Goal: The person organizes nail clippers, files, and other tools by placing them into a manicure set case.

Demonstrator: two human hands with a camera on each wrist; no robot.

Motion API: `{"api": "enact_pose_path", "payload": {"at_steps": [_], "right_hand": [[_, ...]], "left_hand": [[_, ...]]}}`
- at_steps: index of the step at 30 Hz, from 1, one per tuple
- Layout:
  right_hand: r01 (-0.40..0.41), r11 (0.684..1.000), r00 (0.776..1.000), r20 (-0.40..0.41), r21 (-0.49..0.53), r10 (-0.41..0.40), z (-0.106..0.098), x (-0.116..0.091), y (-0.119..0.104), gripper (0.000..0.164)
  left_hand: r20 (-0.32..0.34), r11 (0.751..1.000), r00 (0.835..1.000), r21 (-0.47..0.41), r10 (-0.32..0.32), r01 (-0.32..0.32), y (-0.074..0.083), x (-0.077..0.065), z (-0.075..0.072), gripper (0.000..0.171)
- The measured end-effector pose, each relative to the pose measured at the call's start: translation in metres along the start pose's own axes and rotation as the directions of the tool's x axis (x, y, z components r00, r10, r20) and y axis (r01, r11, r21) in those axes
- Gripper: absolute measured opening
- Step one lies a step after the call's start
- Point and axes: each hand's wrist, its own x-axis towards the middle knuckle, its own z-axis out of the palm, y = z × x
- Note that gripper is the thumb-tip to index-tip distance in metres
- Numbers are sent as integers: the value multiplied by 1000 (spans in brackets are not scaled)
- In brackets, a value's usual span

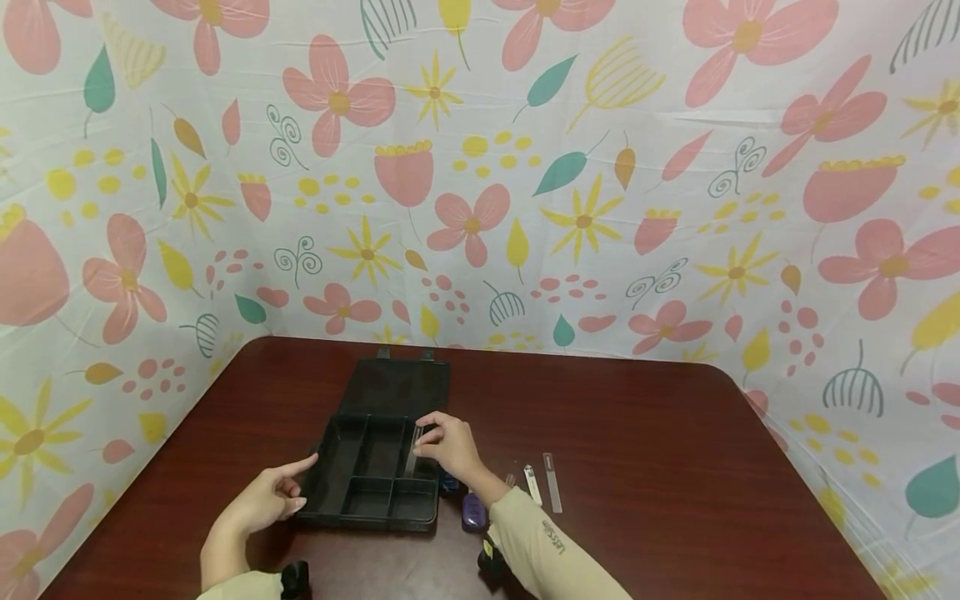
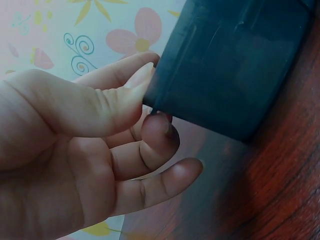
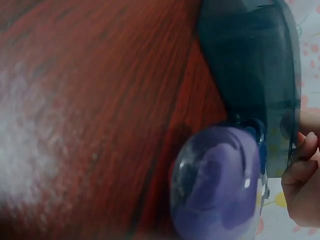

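Observation:
A black compartment box point(image 1: 321, 475) lies with its lid point(image 1: 395, 387) folded back on the table. At its near left corner, my left hand point(image 1: 258, 500) grips the box; the left wrist view shows the thumb on top of the box corner point(image 2: 210, 75) and fingers beneath. My right hand point(image 1: 452, 450) reaches over the box's right side. Between its thumb and fingers it pinches a thin clear flat strip point(image 1: 410, 464), slanted in the far right compartment. In the right wrist view, the right hand's fingers point(image 3: 302, 170) show past the dark translucent wall point(image 3: 245, 60).
Beside the box's right wall stand a purple rounded item point(image 1: 474, 512) and a blue item point(image 1: 448, 483). Farther right lie a slim silvery item point(image 1: 532, 483) and another clear flat strip point(image 1: 552, 485). A flower-patterned cloth point(image 1: 480, 225) hangs behind the dark red table point(image 1: 645, 467).

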Motion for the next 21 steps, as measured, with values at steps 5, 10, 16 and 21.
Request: {"api": "enact_pose_path", "payload": {"at_steps": [5, 10, 16, 21], "right_hand": [[57, 989, 998, -10, -138, -59, 2, -1, 4, 33], [87, 971, 996, -9, -223, -91, 3, -2, 4, 37], [73, 971, 997, 13, -229, -72, 1, -4, 3, 40], [85, 975, 996, 15, -205, -84, 0, -5, 3, 40]], "left_hand": [[-4, 1000, 1000, 10, -3, 3, 0, 1, 0, 61], [-4, 1000, 1000, 9, -3, 3, -1, 0, 0, 61], [-6, 1000, 1000, 3, -5, 5, -1, 0, 0, 61], [-8, 1000, 1000, -2, -13, 13, -1, 1, 0, 61]]}}
